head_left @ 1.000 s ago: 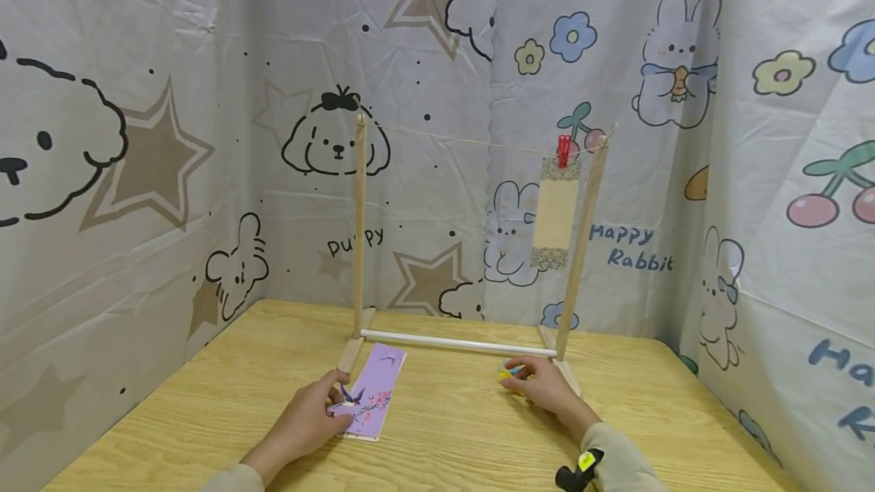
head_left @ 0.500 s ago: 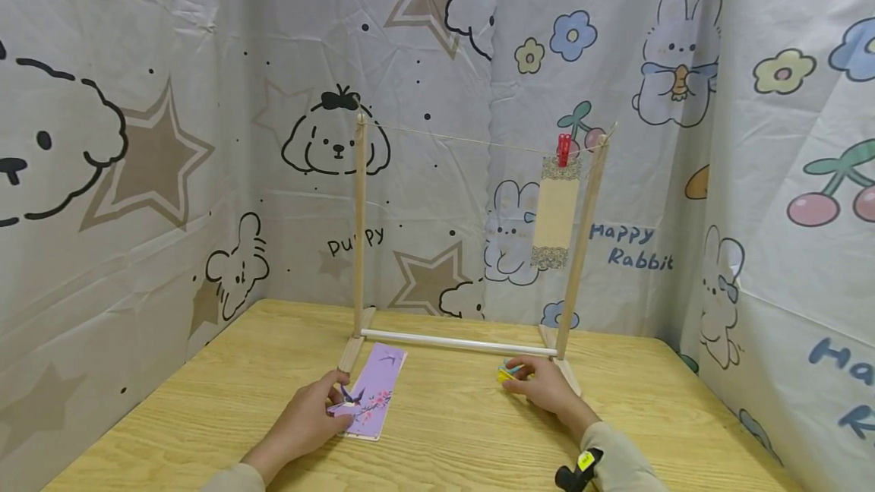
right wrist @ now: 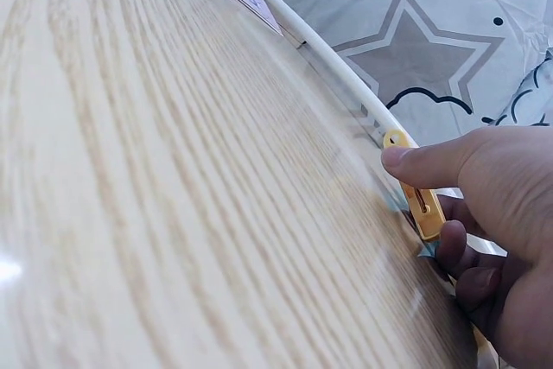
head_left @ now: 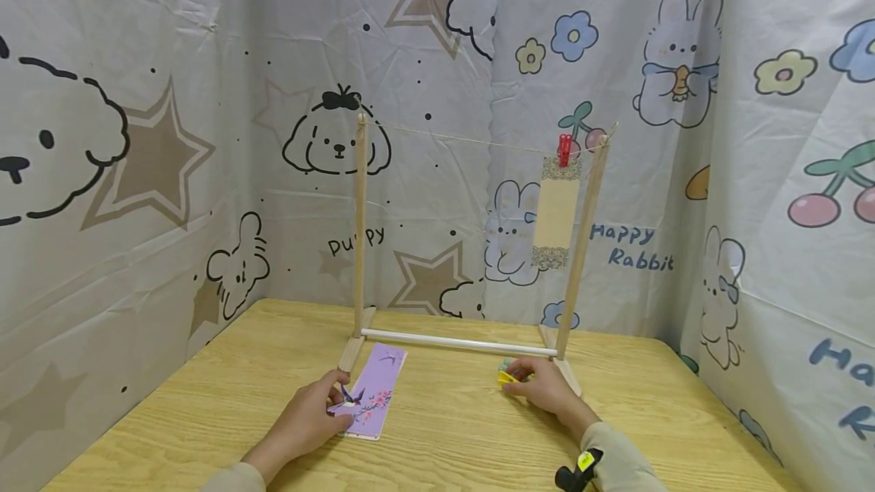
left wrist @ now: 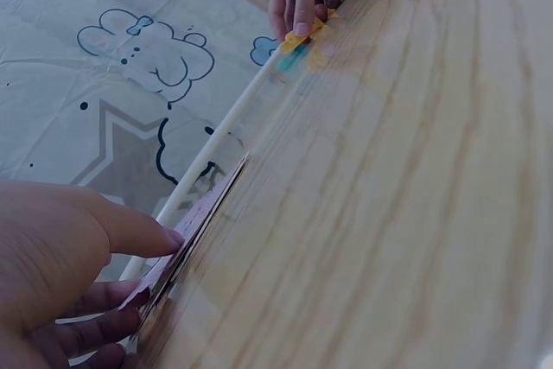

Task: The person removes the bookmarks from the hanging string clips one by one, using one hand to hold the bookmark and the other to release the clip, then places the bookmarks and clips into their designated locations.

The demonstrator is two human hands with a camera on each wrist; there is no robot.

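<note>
A purple bookmark card [head_left: 377, 393] with a bird and pink blossoms lies on the table, with more card edges showing beneath it. My left hand [head_left: 311, 412] holds it at its near left end; the left wrist view shows the thumb on top and the other fingers [left wrist: 99, 330] at the edge. Right of the middle, my right hand [head_left: 540, 384] pinches a small yellow clothespin [right wrist: 423, 209] between thumb and fingers, low over the table. A blue-green clip [head_left: 507, 364] sits just behind it, partly covered.
Behind the hands stands a wooden frame [head_left: 360, 234] with a white crossbar [head_left: 458, 342] low down. From its string hangs a beige card [head_left: 556, 211], held by a red clothespin [head_left: 564, 150] near the right post. Patterned cloth [head_left: 437, 196] encloses the table [head_left: 437, 431].
The yellow clothespin has turned slightly in my right hand's fingers, and more of it shows. My left hand and the bookmark have stayed in place.
</note>
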